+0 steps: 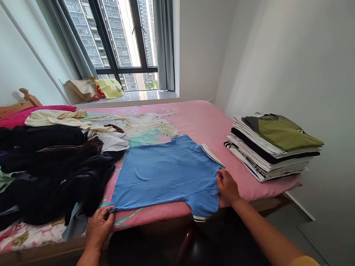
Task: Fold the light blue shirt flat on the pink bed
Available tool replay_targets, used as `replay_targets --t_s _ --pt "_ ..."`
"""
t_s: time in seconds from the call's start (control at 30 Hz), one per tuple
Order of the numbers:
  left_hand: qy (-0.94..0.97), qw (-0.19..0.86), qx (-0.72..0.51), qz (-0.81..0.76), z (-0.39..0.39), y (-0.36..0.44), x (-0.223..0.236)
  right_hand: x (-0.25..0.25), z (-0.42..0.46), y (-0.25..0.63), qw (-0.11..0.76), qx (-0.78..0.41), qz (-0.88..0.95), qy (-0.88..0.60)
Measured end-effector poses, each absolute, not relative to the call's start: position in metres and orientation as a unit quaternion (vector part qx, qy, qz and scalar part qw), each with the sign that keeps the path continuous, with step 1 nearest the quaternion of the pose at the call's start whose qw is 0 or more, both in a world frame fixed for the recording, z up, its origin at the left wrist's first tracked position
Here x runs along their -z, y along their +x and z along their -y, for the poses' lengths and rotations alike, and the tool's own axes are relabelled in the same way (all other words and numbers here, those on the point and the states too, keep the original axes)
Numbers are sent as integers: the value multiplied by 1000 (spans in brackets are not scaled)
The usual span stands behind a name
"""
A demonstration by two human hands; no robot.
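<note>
A blue short-sleeved shirt lies spread on its side across the bed, its hem toward the left and its collar toward the right. White bands with dark stripes trim the collar and sleeve. My left hand pinches the near corner of the hem at the bed's front edge. At the other end, my right hand has its fingers closed on the shirt's shoulder, close to the collar. The near sleeve hangs slightly over the bed edge.
A heap of dark clothes covers the bed's left side. To the right stands a stack of folded clothes, with an olive shirt on top. The pink bedsheet shows behind the shirt. Bags rest on the windowsill.
</note>
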State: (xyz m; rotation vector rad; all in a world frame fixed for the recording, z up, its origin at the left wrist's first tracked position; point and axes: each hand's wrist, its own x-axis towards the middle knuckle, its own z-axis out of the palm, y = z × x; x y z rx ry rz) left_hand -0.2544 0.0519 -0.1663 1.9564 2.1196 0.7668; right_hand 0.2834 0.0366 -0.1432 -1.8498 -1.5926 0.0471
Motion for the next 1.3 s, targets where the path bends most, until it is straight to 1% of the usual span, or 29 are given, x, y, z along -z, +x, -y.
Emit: replay_targets --t_s 0.07,0.13,0.2,0.37,0.5,0.67,0.8,1.0,1.07,1.2,1.3 --pt "656 73 -255 -707 -51 -252 166 149 -8 270 376 1 726 -576" --pt "655 63 -249 -711 -50 -251 166 157 21 262 348 2 812 -468" --pt "658 47 -244 -711 -49 -250 169 168 42 264 304 11 850 -430" --pt "674 -8 -261 -691 -45 -247 173 192 48 289 245 85 849 -461" --pt "677 -36 -283 -678 -38 -241 168 199 33 297 231 94 851 -463" --pt "675 -30 -307 -670 -34 -236 161 195 20 296 280 40 861 -423" --pt "677 -24 -313 -666 -33 -235 159 186 12 296 334 -16 837 -432" --pt "672 33 -331 -662 -38 -240 146 174 -6 296 438 -79 759 -476" --pt "671 65 -356 -647 -50 -243 137 164 -22 297 453 -108 722 -512" --pt "628 159 -388 -656 -96 -241 113 127 -80 295 413 -163 670 -596" --pt "575 183 -348 -718 -140 -233 104 105 -136 288 354 -172 633 -667"
